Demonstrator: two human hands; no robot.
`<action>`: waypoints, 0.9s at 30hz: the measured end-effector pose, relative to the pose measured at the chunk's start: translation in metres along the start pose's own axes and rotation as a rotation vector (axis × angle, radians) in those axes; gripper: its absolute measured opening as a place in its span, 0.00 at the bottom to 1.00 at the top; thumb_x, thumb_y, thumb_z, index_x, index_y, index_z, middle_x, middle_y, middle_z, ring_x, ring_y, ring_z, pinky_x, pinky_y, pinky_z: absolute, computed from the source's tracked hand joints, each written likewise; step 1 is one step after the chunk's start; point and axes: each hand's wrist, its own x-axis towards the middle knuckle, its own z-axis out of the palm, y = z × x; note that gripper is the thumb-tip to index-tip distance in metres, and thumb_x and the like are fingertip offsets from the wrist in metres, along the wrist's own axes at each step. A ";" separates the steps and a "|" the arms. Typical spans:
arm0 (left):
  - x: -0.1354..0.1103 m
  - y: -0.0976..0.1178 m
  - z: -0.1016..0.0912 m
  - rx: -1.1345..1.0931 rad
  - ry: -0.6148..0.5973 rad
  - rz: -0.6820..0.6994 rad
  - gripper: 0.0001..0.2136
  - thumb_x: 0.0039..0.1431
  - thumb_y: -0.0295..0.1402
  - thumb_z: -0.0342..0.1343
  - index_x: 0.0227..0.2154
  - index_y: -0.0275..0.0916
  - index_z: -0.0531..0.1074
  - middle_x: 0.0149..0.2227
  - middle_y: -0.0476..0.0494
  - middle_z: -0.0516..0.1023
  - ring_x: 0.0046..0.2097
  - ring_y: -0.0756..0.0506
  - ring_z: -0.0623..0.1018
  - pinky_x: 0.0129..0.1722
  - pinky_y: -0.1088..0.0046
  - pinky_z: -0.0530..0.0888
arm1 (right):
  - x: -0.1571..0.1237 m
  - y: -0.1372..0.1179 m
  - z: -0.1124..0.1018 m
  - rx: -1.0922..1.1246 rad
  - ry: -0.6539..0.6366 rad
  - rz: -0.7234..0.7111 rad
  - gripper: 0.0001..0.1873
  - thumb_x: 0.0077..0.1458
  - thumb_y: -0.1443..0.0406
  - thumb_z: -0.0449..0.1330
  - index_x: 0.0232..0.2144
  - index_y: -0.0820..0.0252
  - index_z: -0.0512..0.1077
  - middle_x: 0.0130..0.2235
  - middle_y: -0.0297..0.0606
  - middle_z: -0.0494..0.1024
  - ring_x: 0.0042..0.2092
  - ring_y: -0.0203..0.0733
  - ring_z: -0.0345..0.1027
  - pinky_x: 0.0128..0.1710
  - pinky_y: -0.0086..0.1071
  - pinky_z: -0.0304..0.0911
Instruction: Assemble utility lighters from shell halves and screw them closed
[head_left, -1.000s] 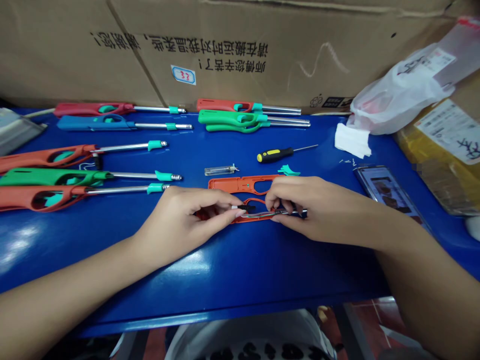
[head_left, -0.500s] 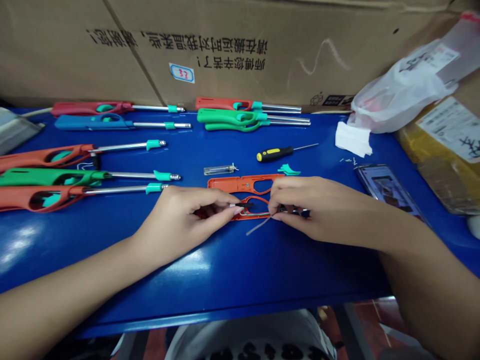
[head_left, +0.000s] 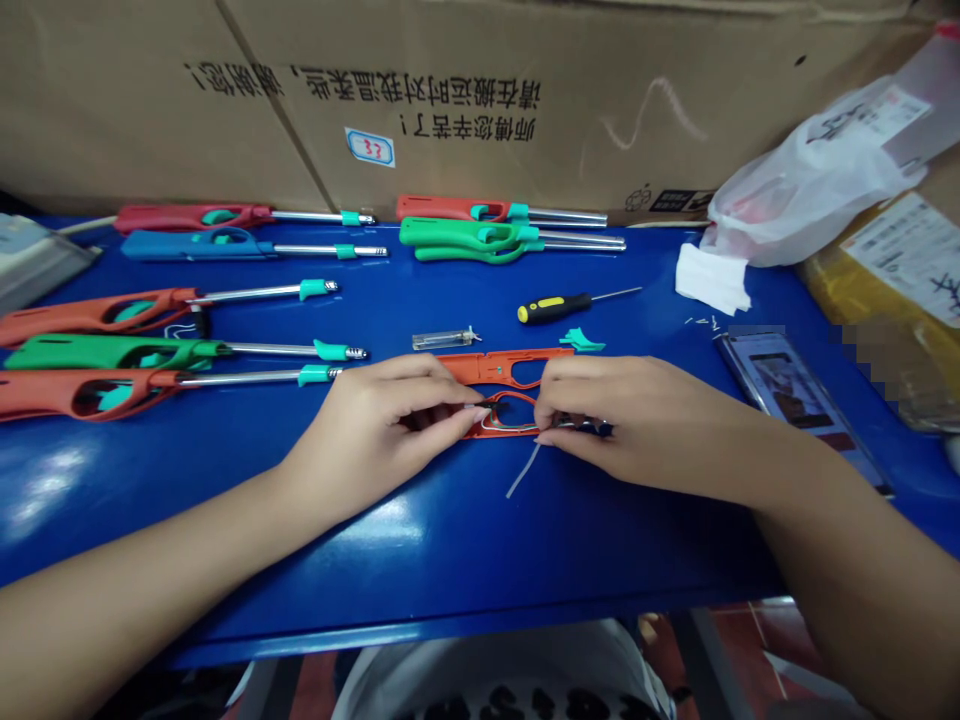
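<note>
My left hand (head_left: 382,420) and my right hand (head_left: 607,410) meet over an opened orange lighter shell (head_left: 517,415) lying on the blue table (head_left: 450,540). The left fingers pinch a small black part at the shell's left side. My right fingers pinch the metal tube and wires at its right side. A thin pale tube (head_left: 523,470) hangs out below the shell. The other orange shell half (head_left: 502,366) lies just behind. A clear fuel cell (head_left: 442,340), a small teal trigger piece (head_left: 581,340) and a yellow-black screwdriver (head_left: 559,306) lie beyond.
Several long-nosed lighters in orange, green, red and blue lie at the left (head_left: 150,350) and the back (head_left: 495,238). A cardboard box (head_left: 450,100) stands behind. A phone (head_left: 795,395), white folded paper (head_left: 709,280) and a plastic bag (head_left: 810,180) are at the right.
The pale tube has swung free and now hangs further below the shell. My left hand has shifted slightly right, closer to the right hand.
</note>
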 end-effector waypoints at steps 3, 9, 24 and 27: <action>0.000 0.000 0.000 0.010 -0.001 0.011 0.05 0.64 0.32 0.63 0.36 0.37 0.83 0.36 0.43 0.83 0.33 0.49 0.82 0.32 0.77 0.78 | 0.001 0.000 0.001 0.008 0.001 0.002 0.04 0.66 0.66 0.59 0.36 0.55 0.72 0.40 0.32 0.76 0.40 0.39 0.69 0.38 0.34 0.59; 0.001 0.001 -0.001 0.020 -0.034 0.008 0.06 0.64 0.30 0.63 0.39 0.37 0.84 0.36 0.43 0.82 0.34 0.49 0.81 0.35 0.76 0.78 | 0.004 -0.006 0.005 0.031 0.068 0.023 0.05 0.65 0.64 0.60 0.43 0.53 0.71 0.44 0.31 0.77 0.40 0.38 0.70 0.37 0.32 0.59; -0.001 0.004 -0.002 0.044 -0.100 0.051 0.07 0.65 0.27 0.60 0.43 0.37 0.82 0.38 0.44 0.78 0.37 0.51 0.79 0.37 0.77 0.77 | 0.021 -0.006 0.034 -0.067 0.220 0.004 0.11 0.68 0.65 0.56 0.46 0.56 0.78 0.46 0.38 0.83 0.45 0.43 0.76 0.39 0.33 0.62; -0.001 0.006 -0.004 0.027 -0.114 0.027 0.10 0.64 0.26 0.61 0.47 0.34 0.80 0.41 0.43 0.78 0.35 0.52 0.78 0.35 0.78 0.77 | 0.020 -0.005 0.034 -0.082 0.246 -0.037 0.14 0.68 0.67 0.56 0.49 0.54 0.79 0.46 0.37 0.83 0.42 0.42 0.76 0.36 0.33 0.61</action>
